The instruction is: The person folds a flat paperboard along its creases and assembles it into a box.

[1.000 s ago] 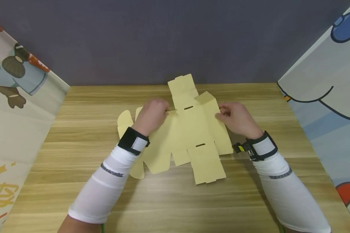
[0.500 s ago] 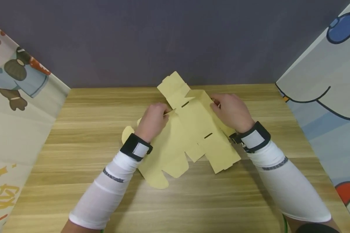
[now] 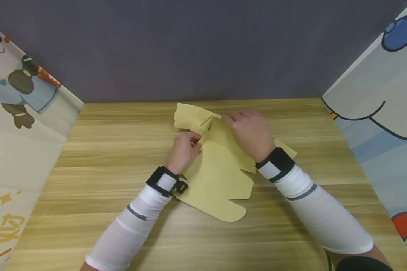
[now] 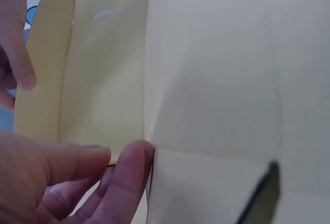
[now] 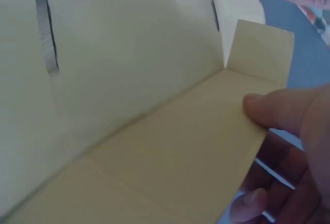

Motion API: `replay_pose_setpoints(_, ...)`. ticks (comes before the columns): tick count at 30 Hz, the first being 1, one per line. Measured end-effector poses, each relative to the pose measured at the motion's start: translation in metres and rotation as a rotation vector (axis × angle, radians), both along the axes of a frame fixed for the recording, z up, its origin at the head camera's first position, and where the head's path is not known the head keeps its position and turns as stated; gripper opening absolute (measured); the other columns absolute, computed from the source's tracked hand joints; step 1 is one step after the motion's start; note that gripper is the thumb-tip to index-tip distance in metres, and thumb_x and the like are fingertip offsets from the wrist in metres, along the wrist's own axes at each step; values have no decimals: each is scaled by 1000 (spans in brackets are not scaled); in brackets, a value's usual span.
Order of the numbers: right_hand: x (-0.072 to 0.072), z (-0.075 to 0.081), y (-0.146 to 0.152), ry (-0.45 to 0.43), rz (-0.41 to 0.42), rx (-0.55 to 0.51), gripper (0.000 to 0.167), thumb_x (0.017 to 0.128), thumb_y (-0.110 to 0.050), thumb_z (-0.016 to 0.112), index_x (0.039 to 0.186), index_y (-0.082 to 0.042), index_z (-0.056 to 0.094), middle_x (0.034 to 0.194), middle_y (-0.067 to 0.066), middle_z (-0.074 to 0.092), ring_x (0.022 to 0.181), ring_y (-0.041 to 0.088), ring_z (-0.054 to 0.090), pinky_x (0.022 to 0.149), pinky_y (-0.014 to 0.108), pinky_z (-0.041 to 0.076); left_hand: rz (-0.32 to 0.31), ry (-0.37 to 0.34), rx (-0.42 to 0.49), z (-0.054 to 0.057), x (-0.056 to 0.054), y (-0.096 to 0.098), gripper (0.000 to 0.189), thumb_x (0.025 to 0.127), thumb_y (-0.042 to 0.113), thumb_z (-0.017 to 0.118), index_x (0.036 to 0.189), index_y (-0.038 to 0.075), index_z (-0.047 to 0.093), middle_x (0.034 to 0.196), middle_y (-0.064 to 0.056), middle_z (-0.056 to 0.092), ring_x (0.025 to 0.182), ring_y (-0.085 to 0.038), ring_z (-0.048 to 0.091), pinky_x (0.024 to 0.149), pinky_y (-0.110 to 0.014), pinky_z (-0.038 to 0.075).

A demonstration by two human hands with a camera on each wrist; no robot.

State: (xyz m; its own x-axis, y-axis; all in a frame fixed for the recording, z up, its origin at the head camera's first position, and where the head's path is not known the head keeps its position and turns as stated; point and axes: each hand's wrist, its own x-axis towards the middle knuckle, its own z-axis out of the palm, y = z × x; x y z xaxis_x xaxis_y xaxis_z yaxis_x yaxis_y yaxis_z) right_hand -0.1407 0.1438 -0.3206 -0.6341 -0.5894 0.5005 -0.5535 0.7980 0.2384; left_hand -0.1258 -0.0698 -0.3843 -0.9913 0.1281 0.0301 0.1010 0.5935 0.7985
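Note:
An unfolded pale-yellow cardboard box blank (image 3: 220, 169), with creases, slots and rounded flaps, lies partly raised over the table. My left hand (image 3: 184, 150) pinches a small flap at its left edge between thumb and fingers. My right hand (image 3: 251, 131) is at the far side, gripping a side panel. In the right wrist view the thumb (image 5: 273, 108) presses on top of that panel (image 5: 175, 136), with the other fingers curled beneath it. An end flap (image 5: 262, 53) stands up at the panel's end. The left wrist view has the thumb (image 4: 77, 163) and fingertips close at the cardboard's corner.
The wood-grain table (image 3: 98, 158) spreads around the cardboard. A dark panel (image 3: 203, 49) rises along the back edge. Cartoon-printed sheets stand on the left (image 3: 30, 143) and right (image 3: 376, 150).
The cardboard has turned counterclockwise in the head view, its upper flap swinging left and its slotted part lifting upright. My right hand has moved left with its panel; my left hand has shifted slightly down.

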Motion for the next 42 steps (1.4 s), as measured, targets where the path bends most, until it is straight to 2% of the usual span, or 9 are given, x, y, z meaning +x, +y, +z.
replay_pose_setpoints(7, 17, -10, -9, 53, 11, 122, 30, 92, 1, 53, 112, -14, 68, 84, 9, 65, 73, 26, 60, 53, 31, 39, 19, -97, 137, -10, 4, 6, 26, 91, 4, 63, 117, -2, 64, 101, -13, 66, 81, -22, 71, 64, -24, 58)
replay_pose_setpoints(13, 32, -18, -13, 68, 24, 170, 31, 93, 1, 52, 116, -12, 68, 87, 9, 65, 77, 27, 61, 59, 33, 45, 22, -123, 205, -13, 5, 4, 22, 91, -2, 59, 112, -3, 66, 100, -18, 69, 84, -26, 71, 69, -29, 58)
replay_pose_setpoints(17, 41, -22, -14, 66, 32, 193, 31, 95, 0, 49, 117, -10, 68, 88, 9, 64, 79, 26, 62, 62, 33, 47, 17, -194, 290, -13, 6, 3, 21, 89, -7, 56, 109, -7, 64, 99, -21, 69, 87, -30, 70, 76, -34, 59)
replay_pose_setpoints(22, 46, -24, -16, 56, 33, 214, 31, 97, -2, 47, 119, -8, 67, 92, 10, 66, 81, 26, 63, 62, 32, 47, 31, -298, 404, -14, 6, 1, 26, 88, -11, 53, 113, -9, 59, 107, -24, 64, 92, -33, 69, 83, -36, 58)
replay_pose_setpoints(28, 45, -24, -19, 59, 47, 203, 33, 97, -1, 44, 118, -8, 68, 91, 10, 66, 80, 25, 62, 62, 32, 48, 65, -324, 515, -16, 5, -8, 27, 90, -13, 48, 117, -9, 54, 110, -26, 61, 92, -37, 68, 81, -36, 59)
replay_pose_setpoints(33, 45, -25, -21, 55, 49, 203, 34, 97, 0, 43, 118, -8, 68, 90, 9, 65, 79, 25, 62, 61, 31, 46, 235, -152, 340, -15, 6, -25, 29, 86, -5, 59, 113, -6, 48, 102, -19, 55, 87, -30, 61, 73, -30, 54)
replay_pose_setpoints(36, 45, -25, -21, 48, 50, 203, 32, 95, 1, 47, 118, -8, 68, 90, 10, 65, 79, 25, 62, 61, 31, 47, 322, -48, 165, -13, 6, -35, 71, 74, 5, 77, 132, -1, 35, 120, -19, 43, 107, -30, 48, 87, -36, 46)
replay_pose_setpoints(39, 45, -25, -21, 39, 46, 207, 31, 94, 1, 51, 119, -8, 68, 91, 11, 66, 80, 25, 62, 61, 31, 47, 295, -29, 21, -11, 6, -42, 127, 60, 17, 92, 152, 9, 5, 147, -21, 22, 131, -38, 29, 108, -48, 35)
replay_pose_setpoints(42, 45, -24, -20, 33, 46, 206, 31, 94, 1, 51, 119, -8, 67, 92, 11, 66, 80, 26, 62, 61, 31, 48, 224, -35, -123, -14, 7, -47, 151, 51, 25, 97, 154, 16, -14, 158, -20, 11, 141, -42, 16, 116, -54, 23)
